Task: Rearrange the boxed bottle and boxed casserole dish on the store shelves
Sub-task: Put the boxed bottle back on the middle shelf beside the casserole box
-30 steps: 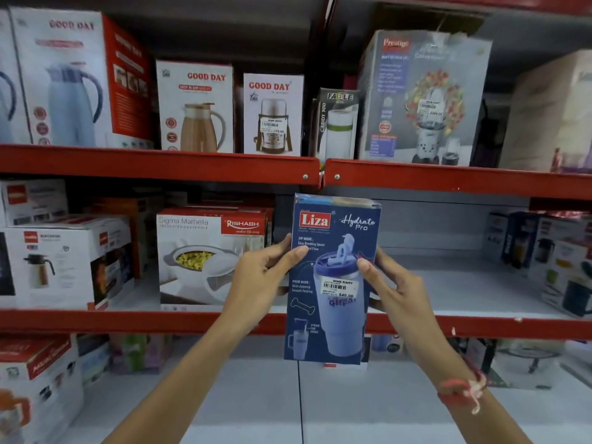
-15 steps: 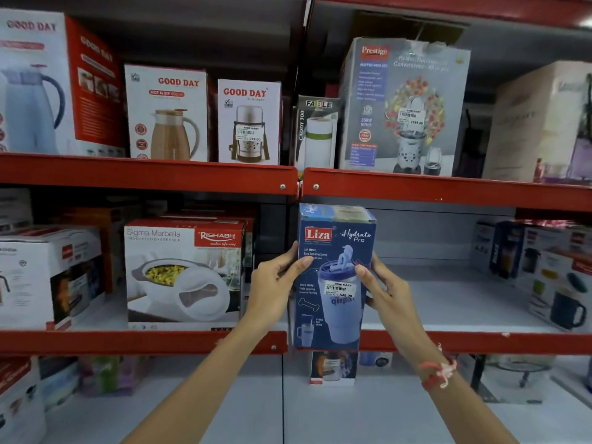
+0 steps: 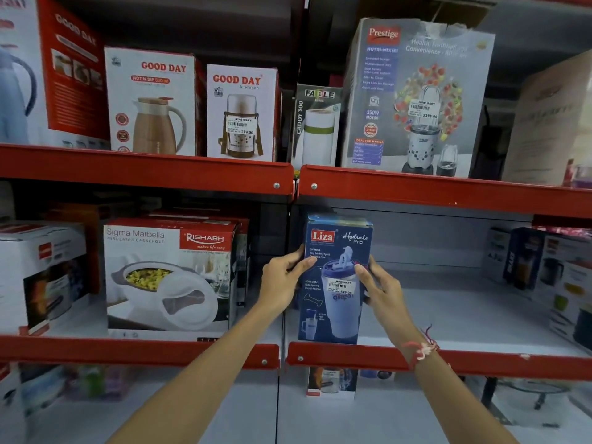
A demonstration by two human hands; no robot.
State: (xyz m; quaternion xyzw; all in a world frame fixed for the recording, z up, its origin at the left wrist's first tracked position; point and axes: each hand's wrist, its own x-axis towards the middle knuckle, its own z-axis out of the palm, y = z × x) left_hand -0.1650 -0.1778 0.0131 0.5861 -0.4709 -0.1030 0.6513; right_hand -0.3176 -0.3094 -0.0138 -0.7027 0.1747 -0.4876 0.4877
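Observation:
A tall blue Liza bottle box [image 3: 333, 302] stands upright at the left end of the right-hand middle shelf [image 3: 480, 360], just behind its red front lip. My left hand [image 3: 282, 277] grips the box's left side and my right hand [image 3: 378, 283] grips its right side. To the left, on the neighbouring middle shelf, sits the white and red Rishabh casserole dish box [image 3: 169, 277], with more such boxes behind it.
The upper shelf [image 3: 144, 169] carries Good Day flask boxes [image 3: 150, 100], a Fable caddy box [image 3: 315, 126] and a large Prestige mixer box [image 3: 413, 97]. More boxes stand at the far right [image 3: 560, 277] and far left [image 3: 38, 277] of the middle shelf.
Both hands have carried the bottle box up and forward, from in front of the shelf edge onto the middle shelf. The view has closed in on the shelves.

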